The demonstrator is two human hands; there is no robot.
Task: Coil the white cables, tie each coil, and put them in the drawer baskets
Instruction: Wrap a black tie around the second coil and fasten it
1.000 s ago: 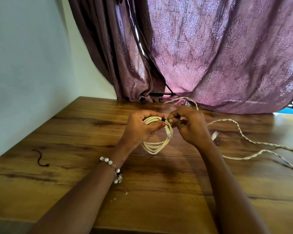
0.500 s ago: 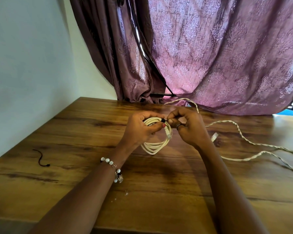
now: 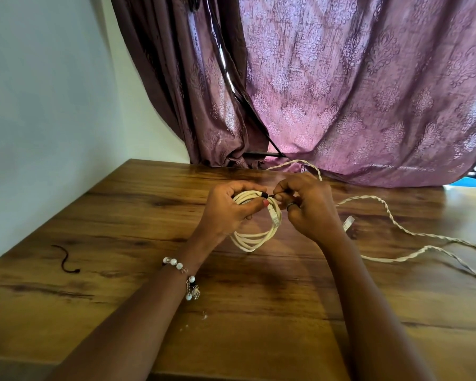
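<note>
A coiled white cable [image 3: 254, 237] hangs just above the wooden table [image 3: 121, 221], its plug end pointing down inside the loop. My left hand [image 3: 228, 210] grips the top of the coil, thumb pressed across the strands. A thin black tie [image 3: 267, 194] wraps the coil's top. My right hand [image 3: 305, 207] pinches the tie's free end beside the coil. A second white cable [image 3: 390, 218], twisted and uncoiled, trails across the table to the right, its clear plug [image 3: 348, 223] lying by my right wrist.
Another black tie [image 3: 65, 259] lies curled on the table at the left. A purple patterned curtain [image 3: 341, 92] hangs behind the table's far edge. A white wall [image 3: 39, 105] borders the left side. No drawer or basket is in view.
My right hand has drawn slightly away from the coil, showing a short stretch of black tie between the hands. The coil and my left hand have stayed in place.
</note>
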